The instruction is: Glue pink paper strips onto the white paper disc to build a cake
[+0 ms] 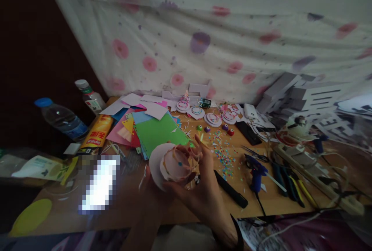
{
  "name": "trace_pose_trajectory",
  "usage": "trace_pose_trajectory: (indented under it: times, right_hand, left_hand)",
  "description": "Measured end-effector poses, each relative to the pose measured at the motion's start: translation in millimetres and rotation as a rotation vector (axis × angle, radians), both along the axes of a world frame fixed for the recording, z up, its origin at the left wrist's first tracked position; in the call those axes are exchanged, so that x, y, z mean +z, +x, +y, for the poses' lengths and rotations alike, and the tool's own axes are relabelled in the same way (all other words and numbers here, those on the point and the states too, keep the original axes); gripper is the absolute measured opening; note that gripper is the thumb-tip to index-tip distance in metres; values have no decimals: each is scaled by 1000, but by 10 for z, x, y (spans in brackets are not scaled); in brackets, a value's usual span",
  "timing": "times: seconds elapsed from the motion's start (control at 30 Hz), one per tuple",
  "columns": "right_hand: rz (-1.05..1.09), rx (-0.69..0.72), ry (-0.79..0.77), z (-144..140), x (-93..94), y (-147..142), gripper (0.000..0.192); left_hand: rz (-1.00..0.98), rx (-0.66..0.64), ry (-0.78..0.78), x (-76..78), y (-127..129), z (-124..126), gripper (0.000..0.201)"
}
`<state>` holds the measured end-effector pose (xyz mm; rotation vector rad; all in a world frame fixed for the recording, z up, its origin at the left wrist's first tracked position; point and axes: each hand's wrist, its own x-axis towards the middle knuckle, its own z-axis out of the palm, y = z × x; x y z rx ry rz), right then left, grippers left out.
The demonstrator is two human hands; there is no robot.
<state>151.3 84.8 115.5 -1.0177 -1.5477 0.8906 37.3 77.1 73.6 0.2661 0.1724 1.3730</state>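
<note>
Both my hands hold one paper craft piece (171,162): a pale round disc with a ring of thin paper strips on it, dotted with small coloured bits. My left hand (151,194) supports the disc from below and behind, mostly hidden by it. My right hand (203,185) grips its right side, fingers curled over the strip ring. Under the piece lies a green paper sheet (158,132) on the wooden table (273,200).
Coloured paper sheets (130,125), two water bottles (62,119), a yellow packet (97,134), finished round pieces (213,118), small punches (216,128), confetti (225,154), a blue glue gun (255,169), pliers (290,181), a black phone (248,132), a black pen (231,194), stacked white boxes (302,94).
</note>
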Motion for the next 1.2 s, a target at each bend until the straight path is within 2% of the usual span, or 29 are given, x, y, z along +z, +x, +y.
trace_pose_trajectory:
  times: [0.13, 0.3, 0.47, 0.6, 0.8, 1.0, 1.2]
  right_hand:
    - [-33, 31, 48, 5, -2, 2, 108]
    - [-43, 49, 33, 17, 15, 15, 107]
    - [-27, 38, 38, 15, -39, 0, 104]
    - [-64, -26, 85, 0, -89, -22, 102]
    - [-62, -53, 101, 8, -82, -52, 101]
    - [-122, -28, 134, 24, -148, -50, 108]
    - [-108, -21, 102, -2, -219, -33, 104]
  left_hand:
    - [-10, 30, 11, -4, 7, -11, 32]
    - [25, 43, 35, 2, 0, -33, 28]
    - [19, 55, 16, -67, -10, -29, 29]
    - [19, 27, 30, -146, -11, -8, 35]
    - [42, 49, 33, -150, 5, -9, 40]
    - [22, 26, 65, -217, -24, 6, 50]
    - [-96, -8, 121, -175, -26, 9, 37]
